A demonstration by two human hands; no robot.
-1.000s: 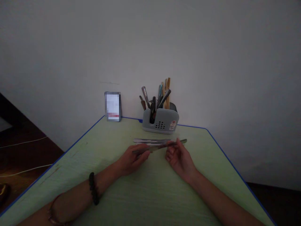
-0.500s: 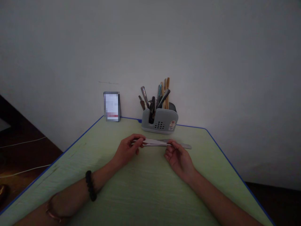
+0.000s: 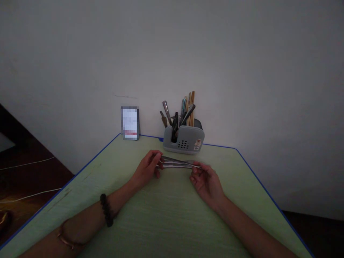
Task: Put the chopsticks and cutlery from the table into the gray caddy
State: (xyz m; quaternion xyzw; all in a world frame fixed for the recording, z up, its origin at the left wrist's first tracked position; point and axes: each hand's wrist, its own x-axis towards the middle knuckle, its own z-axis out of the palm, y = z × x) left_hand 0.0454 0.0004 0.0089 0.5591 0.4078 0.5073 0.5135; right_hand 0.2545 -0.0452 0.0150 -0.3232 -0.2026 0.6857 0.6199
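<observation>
Between my two hands a slim silver table knife [image 3: 176,160] is held lengthwise, seen nearly edge-on. My left hand [image 3: 146,167] pinches its left end between thumb and fingers. At the other end, my right hand [image 3: 209,181] grips the tip with closed fingertips. Just beneath it, more flat silver utensils [image 3: 174,166] lie across the green table [image 3: 161,215]; fingers hide their ends, and I cannot tell how many there are.
Behind my hands stands a grey utensil holder [image 3: 185,143] with spoons, chopsticks and other handles sticking up. A phone [image 3: 130,123] with a lit, blurred screen leans on the wall [image 3: 242,89] to its left. A blue edge [image 3: 264,190] borders the table.
The held knife has turned from showing its broad flat side to nearly edge-on. My right hand has shifted slightly right and down. The view has moved a little.
</observation>
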